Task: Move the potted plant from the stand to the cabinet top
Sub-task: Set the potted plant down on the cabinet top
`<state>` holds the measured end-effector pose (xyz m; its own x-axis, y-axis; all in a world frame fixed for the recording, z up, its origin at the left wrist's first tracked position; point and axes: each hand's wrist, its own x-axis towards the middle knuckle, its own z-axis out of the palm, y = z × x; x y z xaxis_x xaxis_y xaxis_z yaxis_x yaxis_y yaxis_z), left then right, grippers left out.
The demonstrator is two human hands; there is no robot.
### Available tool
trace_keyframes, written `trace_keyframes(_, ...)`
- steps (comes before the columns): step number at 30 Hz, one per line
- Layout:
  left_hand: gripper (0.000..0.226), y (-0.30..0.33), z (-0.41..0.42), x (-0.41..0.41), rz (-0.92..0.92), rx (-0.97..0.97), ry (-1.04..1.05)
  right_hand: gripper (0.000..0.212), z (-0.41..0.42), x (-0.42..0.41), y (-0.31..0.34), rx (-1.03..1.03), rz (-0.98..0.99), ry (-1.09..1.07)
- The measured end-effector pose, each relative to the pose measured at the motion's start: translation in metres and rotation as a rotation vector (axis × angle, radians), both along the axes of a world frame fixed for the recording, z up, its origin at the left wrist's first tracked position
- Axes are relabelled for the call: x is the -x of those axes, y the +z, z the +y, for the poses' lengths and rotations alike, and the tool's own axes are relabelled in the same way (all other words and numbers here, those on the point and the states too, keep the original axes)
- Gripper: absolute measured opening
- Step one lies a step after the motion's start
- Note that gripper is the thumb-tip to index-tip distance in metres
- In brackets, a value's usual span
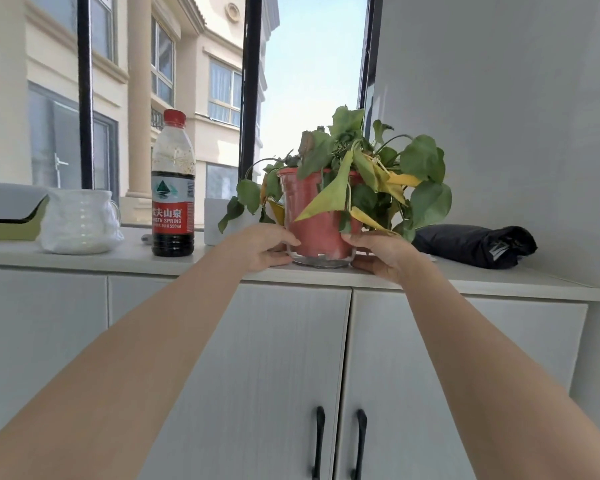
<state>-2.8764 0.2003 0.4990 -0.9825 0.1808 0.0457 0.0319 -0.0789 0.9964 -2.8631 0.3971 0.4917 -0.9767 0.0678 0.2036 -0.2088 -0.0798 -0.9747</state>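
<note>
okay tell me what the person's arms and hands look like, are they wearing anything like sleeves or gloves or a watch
Both arms are bare along their whole visible length: no sleeves show anywhere in the view. The left hand and the right hand are bare too, with no gloves. No watch, bracelet or ring is visible on either wrist or on the fingers that show. The arms carry no markings.

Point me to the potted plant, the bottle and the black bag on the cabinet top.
potted plant (317, 220): head view, on the red pot's front wall.
bottle (173, 216): head view, on the red label.
black bag (471, 244): head view, on the middle of the folded fabric.
</note>
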Motion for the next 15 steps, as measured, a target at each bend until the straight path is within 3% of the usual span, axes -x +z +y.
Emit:
trace_keyframes(4, 0.049, 0.002, 0.004, -0.006, 0.026, 0.104, -0.019, 0.030, -0.005, -0.006, 0.003, -0.058, -0.033, -0.053)
trace_keyframes(10, 0.051, 0.001, 0.006, -0.002, 0.030, 0.109, 0.027, 0.031, -0.009, -0.004, 0.003, -0.082, -0.046, -0.083)
trace_keyframes(15, 0.050, -0.003, 0.007, 0.016, 0.036, 0.022, 0.090, 0.060, -0.012, 0.013, 0.000, -0.138, -0.059, -0.179)
